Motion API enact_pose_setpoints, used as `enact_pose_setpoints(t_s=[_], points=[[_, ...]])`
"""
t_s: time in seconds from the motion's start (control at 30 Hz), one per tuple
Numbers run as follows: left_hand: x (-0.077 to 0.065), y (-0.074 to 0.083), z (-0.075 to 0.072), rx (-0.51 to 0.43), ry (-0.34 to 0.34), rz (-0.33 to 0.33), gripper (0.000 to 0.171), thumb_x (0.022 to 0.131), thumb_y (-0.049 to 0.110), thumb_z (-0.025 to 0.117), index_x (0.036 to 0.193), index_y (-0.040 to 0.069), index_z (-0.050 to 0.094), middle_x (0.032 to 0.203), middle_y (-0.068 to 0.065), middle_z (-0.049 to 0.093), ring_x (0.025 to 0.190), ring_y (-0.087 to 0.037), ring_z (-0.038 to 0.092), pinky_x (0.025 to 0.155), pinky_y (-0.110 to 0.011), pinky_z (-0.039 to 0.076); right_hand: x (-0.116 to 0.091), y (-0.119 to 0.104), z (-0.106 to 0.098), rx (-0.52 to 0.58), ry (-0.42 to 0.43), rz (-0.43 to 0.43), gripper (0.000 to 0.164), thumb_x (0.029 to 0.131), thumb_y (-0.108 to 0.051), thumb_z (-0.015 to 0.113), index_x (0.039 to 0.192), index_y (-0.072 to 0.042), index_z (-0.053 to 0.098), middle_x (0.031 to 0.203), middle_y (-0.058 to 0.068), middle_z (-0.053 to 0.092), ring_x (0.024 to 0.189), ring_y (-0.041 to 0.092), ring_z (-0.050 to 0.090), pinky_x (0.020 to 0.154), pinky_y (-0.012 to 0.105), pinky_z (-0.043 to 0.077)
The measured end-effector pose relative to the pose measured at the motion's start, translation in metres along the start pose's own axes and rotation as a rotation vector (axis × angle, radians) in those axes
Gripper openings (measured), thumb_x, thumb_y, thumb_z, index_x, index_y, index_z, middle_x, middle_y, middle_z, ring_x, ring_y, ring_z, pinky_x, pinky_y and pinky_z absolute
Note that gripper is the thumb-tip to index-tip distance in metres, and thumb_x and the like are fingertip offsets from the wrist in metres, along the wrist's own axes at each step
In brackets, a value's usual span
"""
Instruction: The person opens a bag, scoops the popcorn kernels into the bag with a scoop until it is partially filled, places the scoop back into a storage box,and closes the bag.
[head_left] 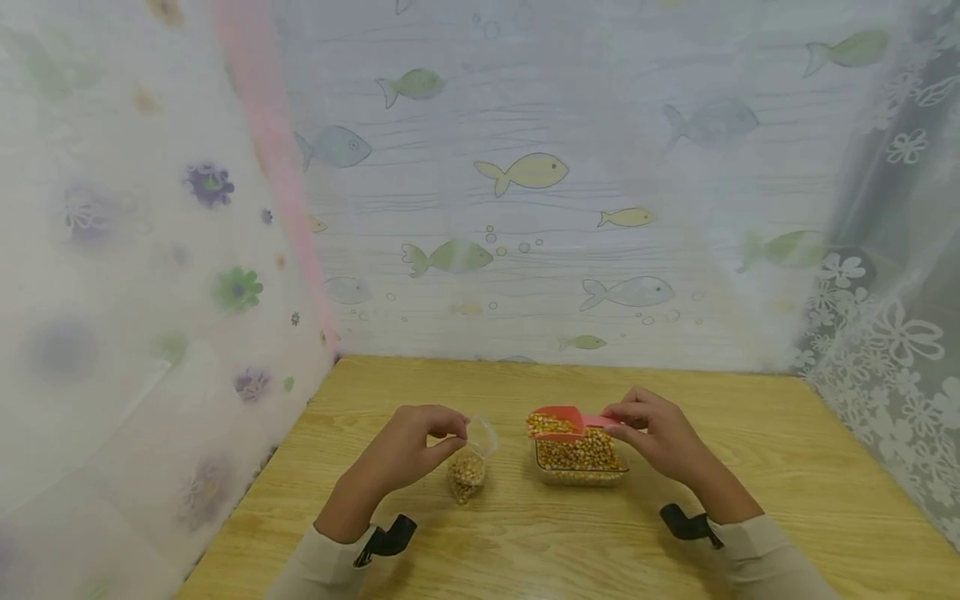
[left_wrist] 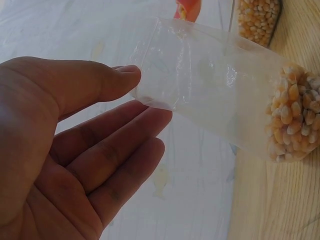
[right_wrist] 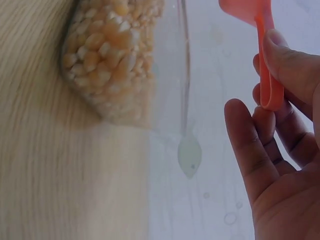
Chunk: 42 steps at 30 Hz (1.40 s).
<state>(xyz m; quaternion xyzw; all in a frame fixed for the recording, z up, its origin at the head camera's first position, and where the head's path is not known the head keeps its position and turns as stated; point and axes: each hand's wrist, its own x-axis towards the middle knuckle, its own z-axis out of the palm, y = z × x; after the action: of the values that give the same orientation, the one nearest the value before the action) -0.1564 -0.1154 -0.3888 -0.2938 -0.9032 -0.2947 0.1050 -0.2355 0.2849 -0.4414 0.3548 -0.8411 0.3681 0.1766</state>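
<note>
My left hand [head_left: 420, 442] pinches the top edge of a clear plastic bag [left_wrist: 200, 75] between thumb and fingertips. Corn kernels [left_wrist: 295, 117] fill the bottom of the bag, which stands on the table. My right hand [head_left: 656, 433] grips the handle of a red-pink scoop [right_wrist: 267, 60] between thumb and fingers. Corn kernels heap in the scoop's bowl [head_left: 555, 423], which is over the left rear part of a glass container [head_left: 581, 477]. That container holds many more kernels [right_wrist: 100, 55]. The bag is to the left of the container, a short gap between them.
A wood-grain table [head_left: 510, 550] lies under everything. Behind it hangs a pale curtain [head_left: 525, 275] printed with fish. A flowered sheet [head_left: 150, 333] borders the left side, and a sheer white-flowered one [head_left: 900, 350] the right. Black wrist mounts [head_left: 393, 535] sit at both cuffs.
</note>
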Motion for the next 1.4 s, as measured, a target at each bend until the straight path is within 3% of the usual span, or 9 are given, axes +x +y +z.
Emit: enact_pose_setpoints(t_s=[0.27,0.63,0.9,1.4], points=[[0.002,0.002,0.000,0.004,-0.015,-0.038,0.006,0.098,0.017,0.074,0.099,0.022,0.075,0.124,-0.002,0.075,0.111,-0.014,0.073,0.087,-0.030,0.062,0.014,-0.013,0.009,0.030,-0.024,-0.032,0.017,0.088,-0.011,0.082,0.104,-0.018,0.080,0.089,-0.013,0.059,0.070,0.003,0.047,0.058,0.022,0.044],[0.000,0.002,0.000,0.007,-0.013,-0.023,0.005,0.099,0.017,0.073,0.100,0.021,0.076,0.124,-0.002,0.075,0.112,-0.017,0.073,0.087,-0.033,0.063,0.027,-0.028,0.020,0.077,-0.079,-0.015,0.013,0.093,-0.019,0.079,0.105,-0.018,0.079,0.091,-0.012,0.058,0.076,0.003,0.053,0.067,0.024,0.052],[0.000,0.002,-0.001,0.019,-0.003,-0.006,0.004,0.099,0.017,0.073,0.099,0.018,0.076,0.124,0.000,0.075,0.110,-0.017,0.073,0.086,-0.032,0.063,0.039,-0.039,0.024,0.053,-0.114,-0.059,0.013,0.092,-0.017,0.079,0.105,-0.019,0.079,0.092,-0.011,0.058,0.072,0.004,0.046,0.061,0.022,0.043],[0.000,0.002,0.000,0.000,-0.002,-0.010,0.003,0.098,0.017,0.073,0.099,0.018,0.076,0.123,-0.006,0.076,0.109,-0.018,0.073,0.086,-0.034,0.063,0.058,-0.054,0.028,0.029,-0.173,-0.173,0.012,0.093,-0.015,0.079,0.104,-0.015,0.079,0.091,-0.009,0.057,0.073,0.003,0.045,0.060,0.022,0.044]])
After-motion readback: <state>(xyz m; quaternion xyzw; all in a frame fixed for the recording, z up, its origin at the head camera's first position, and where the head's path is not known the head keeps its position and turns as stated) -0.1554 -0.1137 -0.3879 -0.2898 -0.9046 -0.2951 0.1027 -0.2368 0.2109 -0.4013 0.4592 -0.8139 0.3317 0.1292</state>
